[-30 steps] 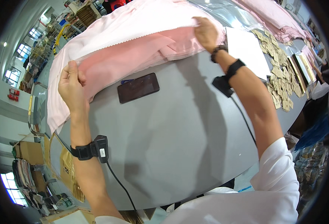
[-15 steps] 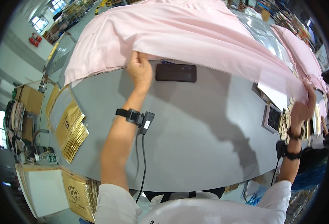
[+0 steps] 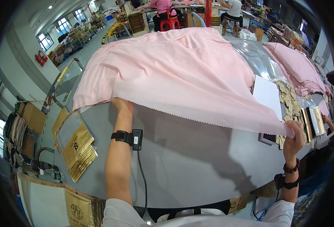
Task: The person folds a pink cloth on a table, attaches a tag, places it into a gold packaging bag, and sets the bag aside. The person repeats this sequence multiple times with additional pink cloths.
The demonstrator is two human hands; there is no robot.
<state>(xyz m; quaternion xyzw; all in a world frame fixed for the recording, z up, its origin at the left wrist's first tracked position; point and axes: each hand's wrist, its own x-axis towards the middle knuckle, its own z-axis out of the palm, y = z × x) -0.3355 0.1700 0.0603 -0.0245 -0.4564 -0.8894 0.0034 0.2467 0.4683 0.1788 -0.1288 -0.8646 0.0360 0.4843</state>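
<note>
A wide sheet of pale pink cloth [image 3: 208,98] with a jagged, pinked front edge is stretched between my hands. My left hand [image 3: 124,106] is closed on that edge at the left, its fingertips partly hidden by the fabric. At the far right corner, my right hand [image 3: 295,138] pinches the cloth between thumb and fingers. The middle of the front edge hangs over the grey table [image 3: 174,162] and casts a shadow on it. Behind, the cloth lies in soft folds over a broad pink heap.
Gold-trimmed clear bags [image 3: 76,145] are fanned at the table's left. On the right are a white sheet [image 3: 267,96], loose tan tags [image 3: 288,96], clear plastic [image 3: 259,56] and another pink cloth stack [image 3: 295,68]. A dark tray [image 3: 267,139] sits near my right hand. People work farther back.
The cloth's front edge has come nearer me and now hides the black phone that lay on the table. Both hands sit lower in the picture, and more of the room shows beyond.
</note>
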